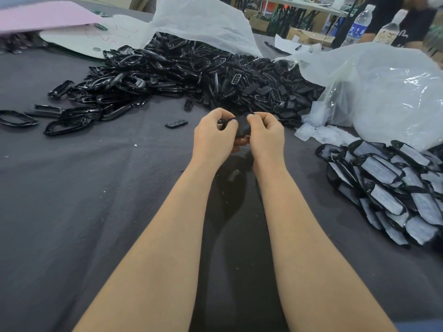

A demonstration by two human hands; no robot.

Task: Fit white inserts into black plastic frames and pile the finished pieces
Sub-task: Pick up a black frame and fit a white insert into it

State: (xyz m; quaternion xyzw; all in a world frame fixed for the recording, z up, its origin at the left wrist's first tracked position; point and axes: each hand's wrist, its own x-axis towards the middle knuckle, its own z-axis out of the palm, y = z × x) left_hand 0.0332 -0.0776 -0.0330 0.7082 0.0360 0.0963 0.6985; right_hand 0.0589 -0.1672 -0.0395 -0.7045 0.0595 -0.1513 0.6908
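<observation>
Above the grey cloth (96, 188), the left hand (212, 137) and right hand (265, 137) are both pinching one black frame (242, 125), probably for seating its insert, near the finished pile (383, 185).

Nothing here is readable from where I stand: the blue label (357, 29) on the clear plastic water bottle (364, 14) is blurred, and the red pen marks (107, 37) on the white paper sheet (69, 43) are mere scribbles.

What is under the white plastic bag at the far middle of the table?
A heap of glossy black plastic frames and small matte black parts spills from under the white plastic bag onto the grey cloth. How much more lies beneath is covered.
</observation>
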